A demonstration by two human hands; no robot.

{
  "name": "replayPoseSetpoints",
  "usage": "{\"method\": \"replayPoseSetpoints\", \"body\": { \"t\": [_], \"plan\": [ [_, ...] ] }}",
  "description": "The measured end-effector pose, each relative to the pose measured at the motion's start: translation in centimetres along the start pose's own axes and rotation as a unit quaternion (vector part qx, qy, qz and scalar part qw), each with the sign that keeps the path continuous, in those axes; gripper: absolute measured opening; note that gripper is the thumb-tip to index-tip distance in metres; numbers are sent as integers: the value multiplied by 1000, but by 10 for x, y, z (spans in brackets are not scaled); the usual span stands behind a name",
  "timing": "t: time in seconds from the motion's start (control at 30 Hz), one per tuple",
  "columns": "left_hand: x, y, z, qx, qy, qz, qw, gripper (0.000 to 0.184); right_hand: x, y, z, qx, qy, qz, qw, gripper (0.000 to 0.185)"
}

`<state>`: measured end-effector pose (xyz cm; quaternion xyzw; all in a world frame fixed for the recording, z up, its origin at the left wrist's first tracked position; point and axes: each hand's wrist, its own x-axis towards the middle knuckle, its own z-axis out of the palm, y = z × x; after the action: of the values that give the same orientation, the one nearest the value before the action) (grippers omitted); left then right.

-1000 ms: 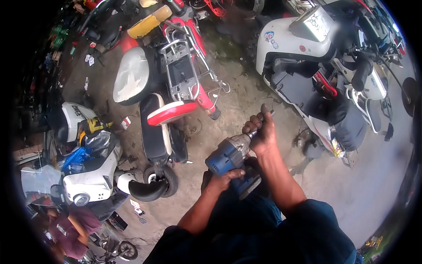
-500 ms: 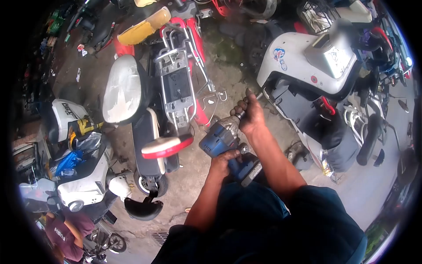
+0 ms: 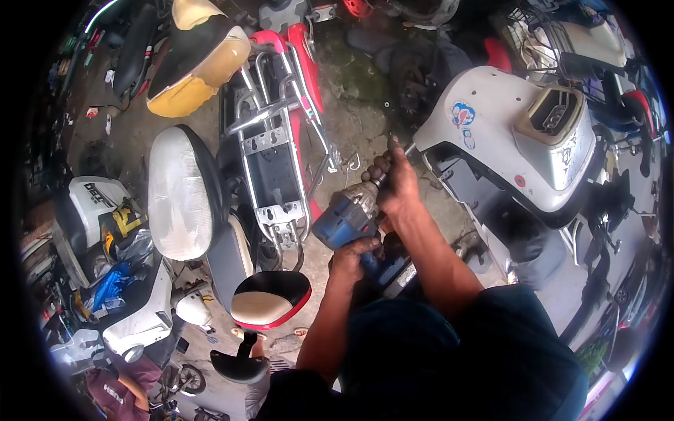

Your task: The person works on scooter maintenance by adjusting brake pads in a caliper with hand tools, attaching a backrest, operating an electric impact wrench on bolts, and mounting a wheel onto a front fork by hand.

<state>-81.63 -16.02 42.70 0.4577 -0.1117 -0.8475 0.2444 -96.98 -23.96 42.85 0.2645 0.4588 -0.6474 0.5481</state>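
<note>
A blue cordless impact wrench (image 3: 344, 219) with a grey metal nose is held in front of my body, pointing up and right. My left hand (image 3: 357, 257) wraps its handle, just above the battery base. At the nose end, my right hand (image 3: 399, 184) is closed, with knuckles curled and thumb pointing up. A short metal tip (image 3: 411, 149) shows beside that thumb; what it belongs to I cannot tell. To the right is a white scooter front panel (image 3: 484, 105) with a cartoon sticker. On the left stands a red scooter's bare metal rear rack (image 3: 274, 175).
A worn white seat (image 3: 181, 193) and a red-edged cushion (image 3: 270, 302) lie left. Behind them is a torn yellow foam seat (image 3: 189, 81). White scooter parts (image 3: 140, 316) and a blue plastic bag (image 3: 112, 284) are further left. A person in a maroon shirt (image 3: 123, 386) is at lower left.
The view has shifted, so the seats, rack and white panel sit lower in the picture. Both hands keep their hold on the impact wrench, nearly in the same place before my body.
</note>
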Motion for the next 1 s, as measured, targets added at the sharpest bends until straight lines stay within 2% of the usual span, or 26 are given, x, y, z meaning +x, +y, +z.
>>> {"method": "replayPoseSetpoints", "body": {
  "t": [0.17,0.27,0.43,0.6,0.73,0.83,1.0],
  "plan": [
    [45,-4,12,-70,10,-11,997,29,45,-12,8,-30,11,12,999,29],
    [77,-2,17,-47,62,3,997,30,97,-17,2,-13,9,24,1000,31],
    [141,7,20,1,62,-12,998,25,164,-23,-8,-7,32,30,999,33],
    [231,-5,3,78,94,-55,991,23,247,-25,-31,52,32,2,998,23],
    [319,-13,-13,66,75,-145,984,20,324,-35,-51,76,56,-25,995,23],
    [377,-24,-26,-5,102,-213,972,19,381,-35,-75,83,22,-39,996,21],
    [436,-43,-41,3,75,-216,973,21,448,-40,-107,14,24,-15,1000,24]
  ]
}}
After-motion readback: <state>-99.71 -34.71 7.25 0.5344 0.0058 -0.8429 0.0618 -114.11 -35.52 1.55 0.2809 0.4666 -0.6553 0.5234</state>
